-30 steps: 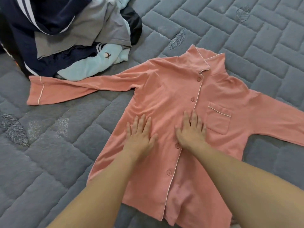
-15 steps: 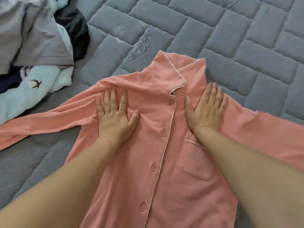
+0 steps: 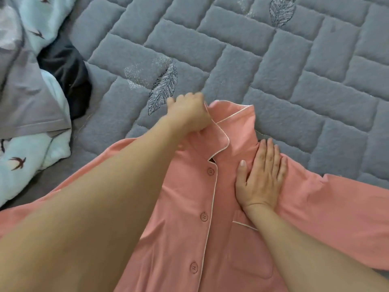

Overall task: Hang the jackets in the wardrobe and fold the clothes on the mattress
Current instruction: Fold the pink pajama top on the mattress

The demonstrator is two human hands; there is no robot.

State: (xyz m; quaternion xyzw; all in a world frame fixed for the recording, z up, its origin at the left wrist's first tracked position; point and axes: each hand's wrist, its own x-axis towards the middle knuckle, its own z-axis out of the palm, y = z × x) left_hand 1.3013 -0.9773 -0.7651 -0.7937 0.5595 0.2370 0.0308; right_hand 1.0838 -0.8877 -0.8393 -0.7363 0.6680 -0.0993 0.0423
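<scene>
A grey quilted mattress (image 3: 273, 66), stitched in blocks with embroidered leaves, fills the view. The pink shirt (image 3: 189, 228) lies buttoned and face up near its middle. The left hand (image 3: 189, 114) is closed on the collar (image 3: 221, 131), pinching its far edge. The right hand (image 3: 261, 178) lies flat, fingers spread, on the shirt's shoulder. A clothes pile (image 3: 31, 91) sits toward the mattress's left side.

A pink buttoned shirt (image 3: 185, 228) with white piping lies front-up and spread flat on the grey quilted mattress (image 3: 273, 60), sleeves out sideways.
</scene>
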